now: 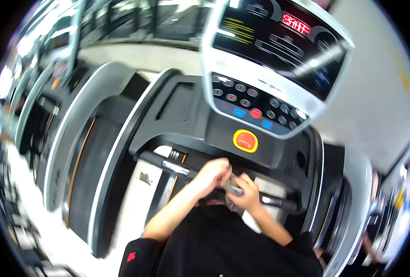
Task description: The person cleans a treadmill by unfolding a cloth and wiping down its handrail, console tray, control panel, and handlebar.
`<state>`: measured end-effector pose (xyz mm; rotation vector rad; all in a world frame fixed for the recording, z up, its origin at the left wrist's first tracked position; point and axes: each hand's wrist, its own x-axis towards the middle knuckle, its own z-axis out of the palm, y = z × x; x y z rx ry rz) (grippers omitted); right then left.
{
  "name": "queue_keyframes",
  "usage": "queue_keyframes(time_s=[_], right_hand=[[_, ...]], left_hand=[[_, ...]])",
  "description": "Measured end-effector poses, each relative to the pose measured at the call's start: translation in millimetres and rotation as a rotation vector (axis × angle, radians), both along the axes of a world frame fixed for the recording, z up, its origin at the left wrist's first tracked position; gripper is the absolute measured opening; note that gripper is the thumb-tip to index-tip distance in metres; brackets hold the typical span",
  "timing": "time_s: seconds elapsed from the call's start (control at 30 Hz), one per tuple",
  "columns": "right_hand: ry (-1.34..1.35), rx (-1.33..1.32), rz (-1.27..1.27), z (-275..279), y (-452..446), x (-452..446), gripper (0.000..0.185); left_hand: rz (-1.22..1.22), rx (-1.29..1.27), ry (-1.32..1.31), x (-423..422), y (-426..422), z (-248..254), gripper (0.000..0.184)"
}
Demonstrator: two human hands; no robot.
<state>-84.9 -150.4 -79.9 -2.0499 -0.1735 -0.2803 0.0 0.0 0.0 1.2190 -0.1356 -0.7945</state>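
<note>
Lettering (pixel 296 24) on the console (pixel 269 69) is blurred; left grip (pixel 214 175) and right grip (pixel 246 191) curled, contents unclear.

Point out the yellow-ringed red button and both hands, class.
Yellow-ringed red button (pixel 245 141): head view, middle of its red face.
Left hand (pixel 212 176): head view, back of the hand.
Right hand (pixel 247 194): head view, the hand's middle.

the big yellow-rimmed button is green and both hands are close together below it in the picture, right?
Only the colour is wrong: the head view shows the yellow-rimmed button as red. The left hand and right hand are close together below it.
</note>
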Motion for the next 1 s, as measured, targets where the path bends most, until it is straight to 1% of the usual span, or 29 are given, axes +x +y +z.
queue_keyframes(time_s=[0.03,0.07,0.1,0.13,0.17,0.2,0.23,0.27,0.3,0.37,0.4,0.43,0.47,0.5,0.53,0.57,0.63,0.7,0.73,0.77,0.83,0.9,0.97,1.0], right_hand=[[0.000,0.183,-0.032,-14.0,-18.7,-11.4,0.034],[0.085,0.550,-0.144,-42.1,-34.9,-26.1,0.033],[0.449,0.805,-0.415,-17.8,-25.3,-127.2,0.033],[0.682,0.605,-0.476,43.1,-45.9,-214.0,0.031],[0.588,0.507,-0.399,19.8,-67.3,-174.9,0.030],[0.524,0.391,-0.230,-1.3,-112.3,-108.7,0.030],[0.542,0.340,-0.084,-7.6,-122.6,-65.6,0.030],[0.138,0.137,0.148,-3.6,-175.6,29.8,0.029],[0.086,0.045,0.365,6.4,-155.5,27.1,0.029],[-0.045,-0.089,0.583,13.6,-86.1,41.8,0.029],[-0.071,-0.082,0.699,22.0,-45.8,32.6,0.029],[-0.003,0.060,0.838,21.5,-10.3,38.4,0.029],[-0.002,0.088,0.938,22.6,6.4,28.4,0.027],[0.018,0.187,0.985,13.7,36.1,22.0,0.026],[0.000,0.228,1.065,19.5,65.5,12.9,0.026],[-0.030,0.247,1.150,29.2,102.5,-14.3,0.027],[0.038,0.412,1.233,32.0,171.8,-70.2,0.031],[0.370,0.467,1.361,25.2,232.8,-135.6,0.037],[0.340,0.428,1.490,20.9,253.7,-164.8,0.038],[0.328,0.387,1.614,20.8,274.6,-197.5,0.038],[0.241,0.358,1.801,30.8,304.8,-240.4,0.037],[0.218,0.367,1.809,26.9,327.9,-262.3,0.036],[0.256,0.314,1.663,26.8,345.3,-260.2,0.036],[0.228,0.291,1.602,23.0,357.4,-258.3,0.035]], left_hand=[[0.101,-0.019,0.025,-33.2,-3.0,-10.6,0.018],[0.201,-0.046,0.077,-67.2,-5.4,-15.3,0.018],[0.340,-0.110,0.359,-164.6,30.6,-8.3,0.014],[0.546,0.099,0.769,-267.3,44.2,41.8,0.012],[0.843,0.184,0.688,-263.9,40.3,37.9,0.013],[0.990,-0.025,0.642,-256.1,24.2,7.1,0.014],[1.127,-0.093,0.570,-261.0,21.7,21.3,0.016],[1.137,-0.502,0.312,-233.2,-15.6,-91.8,0.018],[1.237,-0.625,0.287,-280.5,-3.1,-123.0,0.020],[1.411,-0.564,0.142,-339.6,32.7,-109.5,0.020],[1.488,-0.565,0.062,-367.1,42.7,-113.9,0.021],[1.610,-0.397,0.064,-385.7,37.5,-66.3,0.021],[1.689,-0.341,0.021,-399.4,22.8,-54.9,0.022],[1.758,-0.323,-0.074,-402.3,19.2,-61.5,0.023],[1.838,-0.301,-0.119,-400.4,14.1,-67.8,0.024],[1.877,-0.355,-0.148,-408.6,17.4,-74.7,0.022],[1.924,-0.374,-0.098,-405.0,18.7,-78.0,0.020],[1.695,-0.513,-0.156,-425.8,42.7,-88.7,0.014],[1.701,-0.553,-0.199,-439.6,50.0,-104.4,0.014],[1.945,-0.432,-0.062,-461.5,64.2,-91.9,0.016],[2.073,-0.488,-0.248,-514.7,97.8,-88.6,0.018],[2.182,-0.577,-0.318,-567.4,125.6,-89.7,0.020],[2.262,-0.488,-0.281,-611.5,158.6,-74.6,0.022],[2.259,-0.454,-0.267,-632.4,178.8,-75.0,0.023]])
